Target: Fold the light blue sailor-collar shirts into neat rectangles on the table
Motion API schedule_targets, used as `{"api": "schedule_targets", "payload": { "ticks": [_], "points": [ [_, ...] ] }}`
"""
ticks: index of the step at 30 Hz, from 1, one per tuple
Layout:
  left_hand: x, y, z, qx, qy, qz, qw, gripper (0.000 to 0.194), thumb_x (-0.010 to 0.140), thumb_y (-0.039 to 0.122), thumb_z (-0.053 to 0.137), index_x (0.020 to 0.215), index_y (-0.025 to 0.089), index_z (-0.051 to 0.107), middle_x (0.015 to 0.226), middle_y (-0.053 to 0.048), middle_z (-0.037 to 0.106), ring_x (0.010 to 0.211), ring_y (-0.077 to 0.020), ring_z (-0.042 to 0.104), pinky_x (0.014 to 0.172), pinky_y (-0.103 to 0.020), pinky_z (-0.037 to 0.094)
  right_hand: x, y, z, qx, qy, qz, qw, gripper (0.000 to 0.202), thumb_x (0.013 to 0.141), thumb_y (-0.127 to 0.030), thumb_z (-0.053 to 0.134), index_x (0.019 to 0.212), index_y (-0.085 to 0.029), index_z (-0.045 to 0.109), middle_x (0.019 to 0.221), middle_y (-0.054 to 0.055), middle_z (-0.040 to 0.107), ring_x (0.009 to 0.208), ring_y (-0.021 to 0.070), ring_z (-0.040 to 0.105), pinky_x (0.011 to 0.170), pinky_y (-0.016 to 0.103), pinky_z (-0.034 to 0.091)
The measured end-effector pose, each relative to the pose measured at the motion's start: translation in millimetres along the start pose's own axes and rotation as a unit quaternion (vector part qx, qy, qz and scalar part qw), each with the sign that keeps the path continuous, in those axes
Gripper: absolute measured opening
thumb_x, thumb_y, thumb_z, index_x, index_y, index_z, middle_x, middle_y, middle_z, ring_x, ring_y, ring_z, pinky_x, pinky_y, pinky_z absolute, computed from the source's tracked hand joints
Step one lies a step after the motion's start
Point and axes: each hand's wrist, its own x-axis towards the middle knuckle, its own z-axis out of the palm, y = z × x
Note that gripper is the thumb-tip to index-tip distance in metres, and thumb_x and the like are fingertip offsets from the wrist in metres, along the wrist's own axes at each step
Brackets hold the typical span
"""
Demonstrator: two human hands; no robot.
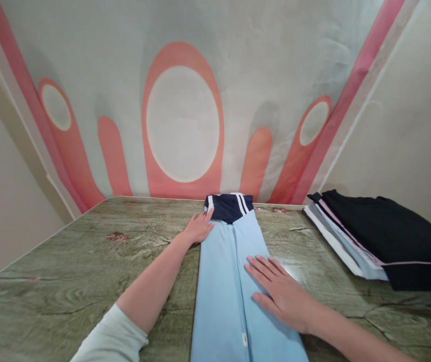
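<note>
A light blue garment (223, 281) with a navy collar striped in white (229, 206) lies folded lengthwise down the middle of the table. My left hand (199, 227) reaches far forward and rests flat at the garment's left edge, just below the collar. My right hand (281, 291) lies flat with fingers spread on the garment's right half, nearer to me. Neither hand grips anything.
A stack of folded clothes (381, 241), black on top with pale layers beneath, sits at the table's right. The greenish wood-grain table (68, 271) ends at a wall hung with a grey cloth bearing orange ovals (183, 120).
</note>
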Motion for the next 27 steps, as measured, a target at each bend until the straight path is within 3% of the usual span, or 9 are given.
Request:
{"api": "schedule_targets", "payload": {
  "ticks": [4, 7, 10, 13, 18, 21, 27],
  "points": [
    [-0.2, -6.2, 2.3, 0.008, -0.002, -0.021, 1.0, 0.058, 0.091, 0.04, 0.028, 0.143, 0.019, 0.012, 0.141, -0.014, 0.034, 0.13, -0.0274, 0.029, 0.103, -0.048, 0.018, -4.4, 16.8, -0.2, -0.005, 0.021, 0.019, 1.0, 0.054, 0.09, -0.046, 0.035, 0.141, -0.031, 0.022, 0.147, 0.002, 0.024, 0.135, 0.024, 0.018, 0.108, 0.051, 0.017],
    [-1.8, 0.6, 0.0, 0.037, 0.019, -0.054, 0.998, 0.056, 0.09, 0.039, 0.032, 0.141, 0.02, 0.018, 0.14, -0.013, 0.035, 0.13, -0.0292, 0.027, 0.103, -0.05, 0.017, -6.3, 13.0, -1.0, -0.011, 0.052, 0.03, 0.998, 0.049, 0.09, -0.038, 0.038, 0.137, -0.025, 0.034, 0.143, 0.006, 0.033, 0.131, 0.0243, 0.026, 0.108, 0.052, 0.016],
    [-4.9, 21.9, -6.0, 0.07, 0.078, -0.065, 0.992, 0.045, 0.087, 0.029, 0.04, 0.131, 0.017, 0.037, 0.136, -0.014, 0.04, 0.129, -0.03, 0.027, 0.104, -0.048, 0.017, -5.2, -3.1, -5.9, 0.004, 0.089, -0.003, 0.996, 0.039, 0.086, -0.026, 0.043, 0.124, -0.022, 0.05, 0.135, 0.008, 0.044, 0.125, 0.0237, 0.035, 0.107, 0.051, 0.017],
    [-9.2, 53.0, -10.9, 0.046, 0.089, -0.01, 0.995, 0.025, 0.085, 0.022, 0.042, 0.106, 0.015, 0.054, 0.117, -0.015, 0.05, 0.114, -0.0278, 0.042, 0.098, -0.042, 0.029, -2.8, -22.3, -12.8, 0.045, 0.078, -0.081, 0.993, 0.034, 0.083, -0.021, 0.047, 0.116, -0.022, 0.054, 0.131, 0.007, 0.047, 0.123, 0.0218, 0.035, 0.104, 0.043, 0.027],
    [-14.2, 89.3, -5.1, -0.027, 0.078, 0.089, 0.993, 0.013, 0.085, 0.022, 0.044, 0.088, 0.017, 0.056, 0.096, -0.008, 0.052, 0.094, -0.0217, 0.049, 0.086, -0.034, 0.039, 10.9, -33.6, -16.0, 0.082, 0.055, -0.164, 0.981, 0.02, 0.086, -0.028, 0.049, 0.101, -0.019, 0.057, 0.113, 0.005, 0.057, 0.115, 0.019, 0.039, 0.098, 0.035, 0.031],
    [-14.8, 92.4, 0.3, -0.056, 0.086, 0.094, 0.99, 0.013, 0.084, 0.019, 0.044, 0.087, 0.018, 0.056, 0.093, -0.007, 0.052, 0.093, -0.0209, 0.049, 0.086, -0.034, 0.04, 26.3, -30.5, -11.4, 0.06, 0.062, -0.191, 0.978, 0.019, 0.085, -0.035, 0.05, 0.085, -0.019, 0.059, 0.097, 0.005, 0.059, 0.101, 0.0185, 0.045, 0.089, 0.034, 0.034],
    [-16.4, 90.7, 0.6, -0.064, 0.085, 0.08, 0.991, 0.017, 0.084, 0.02, 0.044, 0.096, 0.019, 0.056, 0.101, -0.007, 0.053, 0.097, -0.0212, 0.048, 0.089, -0.036, 0.038, 49.7, -22.9, -4.6, -0.047, 0.054, -0.27, 0.96, 0.04, 0.086, -0.049, 0.044, 0.064, -0.018, 0.06, 0.066, 0.002, 0.057, 0.074, 0.0154, 0.045, 0.079, 0.034, 0.031]
  ]
}}
